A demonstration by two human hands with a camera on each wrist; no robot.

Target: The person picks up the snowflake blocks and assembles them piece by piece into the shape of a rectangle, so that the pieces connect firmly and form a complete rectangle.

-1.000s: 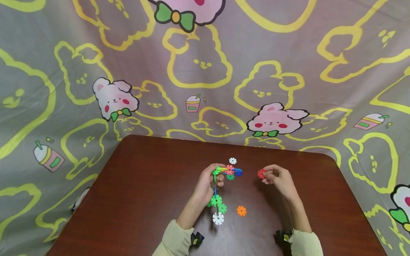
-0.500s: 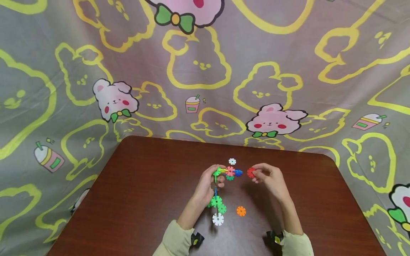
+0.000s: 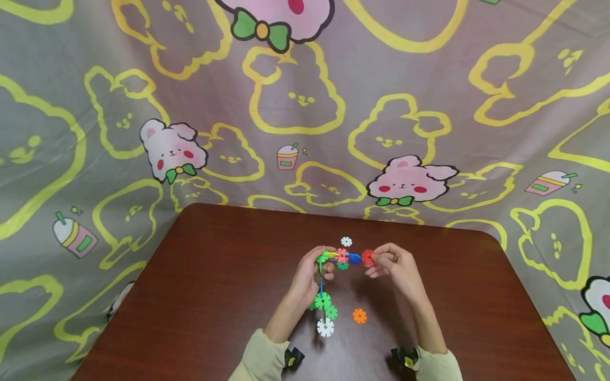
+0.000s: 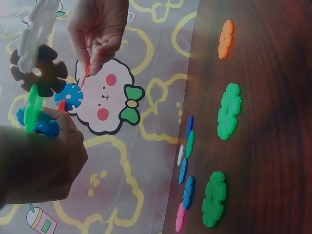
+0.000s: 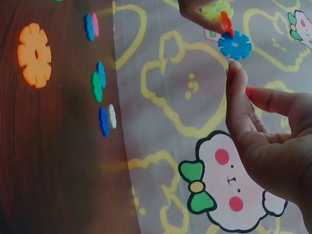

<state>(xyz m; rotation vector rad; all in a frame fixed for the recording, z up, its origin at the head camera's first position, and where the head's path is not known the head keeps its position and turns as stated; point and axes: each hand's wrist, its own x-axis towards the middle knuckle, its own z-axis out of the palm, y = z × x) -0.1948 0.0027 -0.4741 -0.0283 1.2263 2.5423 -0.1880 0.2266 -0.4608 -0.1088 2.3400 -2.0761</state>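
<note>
In the head view my left hand grips a chain of slotted, flower-edged plastic discs. Its near end carries a green disc, a brown disc and a white disc. From the hand's far side, a pinkish-red disc and then a blue disc stick out to the right. Thumb and fingers of my right hand pinch a red disc close beside that blue disc; whether the two touch I cannot tell. The right wrist view mostly hides the red disc behind the fingers.
Loose discs lie on the brown table: an orange one nearer me, a white one farther off, and green ones. Several small blue, green and pink discs lie near the far side. A cartoon-printed cloth hangs behind the table.
My right hand has moved left, bringing the red disc from well apart to right beside the blue end of the chain. The left hand has stayed almost still.
</note>
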